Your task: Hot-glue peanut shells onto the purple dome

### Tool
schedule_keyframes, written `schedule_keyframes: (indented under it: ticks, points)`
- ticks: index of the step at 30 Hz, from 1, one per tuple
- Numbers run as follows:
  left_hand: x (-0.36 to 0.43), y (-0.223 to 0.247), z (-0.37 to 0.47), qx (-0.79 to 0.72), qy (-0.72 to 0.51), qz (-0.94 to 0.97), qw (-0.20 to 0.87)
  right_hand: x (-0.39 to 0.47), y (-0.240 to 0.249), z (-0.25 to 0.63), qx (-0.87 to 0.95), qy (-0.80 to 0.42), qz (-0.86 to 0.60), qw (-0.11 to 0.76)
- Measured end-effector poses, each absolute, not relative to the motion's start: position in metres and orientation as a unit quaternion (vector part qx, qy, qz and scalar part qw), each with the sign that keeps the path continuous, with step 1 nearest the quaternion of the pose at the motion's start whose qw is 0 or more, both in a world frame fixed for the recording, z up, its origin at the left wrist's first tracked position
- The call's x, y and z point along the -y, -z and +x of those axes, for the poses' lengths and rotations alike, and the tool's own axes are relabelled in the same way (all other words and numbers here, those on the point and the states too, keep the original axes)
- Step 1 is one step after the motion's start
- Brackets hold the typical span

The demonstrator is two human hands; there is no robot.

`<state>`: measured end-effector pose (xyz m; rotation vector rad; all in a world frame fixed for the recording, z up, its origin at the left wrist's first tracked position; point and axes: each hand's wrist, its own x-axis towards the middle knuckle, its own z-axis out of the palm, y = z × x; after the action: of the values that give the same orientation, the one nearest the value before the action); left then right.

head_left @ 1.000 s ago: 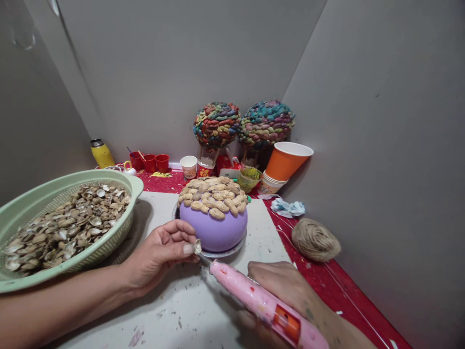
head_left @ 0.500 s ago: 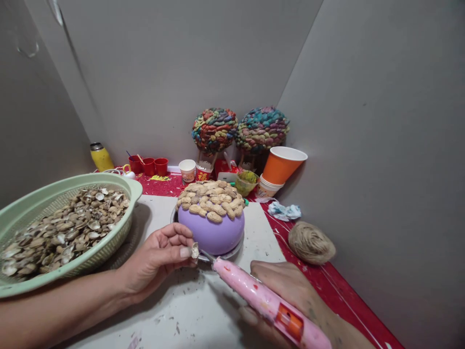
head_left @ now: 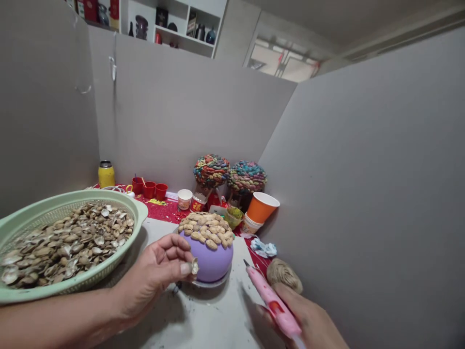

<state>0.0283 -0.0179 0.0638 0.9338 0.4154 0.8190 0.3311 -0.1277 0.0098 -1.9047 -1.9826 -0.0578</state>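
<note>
Between the thumb and fingers of my left hand (head_left: pixel 160 271) is a small half peanut shell (head_left: pixel 194 265), its pale hollow side showing. My right hand (head_left: pixel 298 310) grips a pink hot glue gun (head_left: pixel 271 300), whose dark nozzle points up and to the left. Just beyond my left hand, a purple balloon (head_left: pixel 210 261) rests on a round dish (head_left: pixel 214 283). Whole peanuts (head_left: pixel 207 228) in their shells cover the balloon's top. The glue gun's tip is apart from both the shell and the balloon.
On the left stands a green basket (head_left: pixel 140 213) full of half shells. Along the back are red cups (head_left: pixel 148 190), a yellow bottle (head_left: pixel 106 174), two colourful peanut-covered balls (head_left: pixel 211 170) and an orange paper cup (head_left: pixel 262 207). Twine (head_left: pixel 284 274) lies by the right panel (head_left: pixel 356 194).
My right hand has drawn the glue gun back to the right, away from the shell. My left hand still pinches the shell. The head view has tilted upward.
</note>
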Motion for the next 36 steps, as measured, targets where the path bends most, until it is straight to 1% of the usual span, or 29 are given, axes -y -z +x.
schedule_keyframes:
  ticks: [2,4,10,13,15,19,22,25,31,33,36]
  points:
    - [0.019,-0.073,0.024,-0.194,-0.391,0.442,0.784,0.121,0.000,0.338,0.691,-0.014,-0.714,0.116]
    - [0.021,-0.081,0.018,-0.195,-0.399,0.449,0.776,0.113,0.005,0.339,0.681,-0.024,-0.727,0.082]
    - [0.027,-0.099,-0.005,-0.221,-0.404,0.470,0.753,0.105,0.004,0.336,0.685,-0.068,-0.724,0.030]
    - [0.023,-0.104,-0.016,-0.249,-0.400,0.485,0.737,0.108,-0.011,0.340,0.696,-0.088,-0.713,0.013]
    - [0.017,-0.108,-0.019,-0.263,-0.404,0.495,0.723,0.107,-0.030,0.339,0.704,-0.080,-0.705,0.041]
    - [-0.001,-0.120,-0.015,-0.284,-0.427,0.526,0.679,0.086,-0.074,0.315,0.739,-0.003,-0.631,0.234]
    - [-0.013,-0.126,-0.006,-0.289,-0.439,0.544,0.654,0.053,-0.090,0.292,0.768,0.021,-0.556,0.317]
    - [-0.021,-0.125,0.001,-0.293,-0.437,0.548,0.651,0.021,-0.090,0.280,0.790,-0.004,-0.520,0.323]
    - [-0.031,-0.117,0.006,-0.315,-0.430,0.539,0.652,-0.009,-0.077,0.287,0.813,-0.117,-0.507,0.261]
    - [-0.033,-0.116,0.008,-0.321,-0.421,0.545,0.651,-0.008,-0.072,0.289,0.812,-0.143,-0.500,0.266]
    - [-0.034,-0.116,0.012,-0.324,-0.407,0.560,0.645,-0.004,-0.064,0.291,0.807,-0.150,-0.480,0.308]
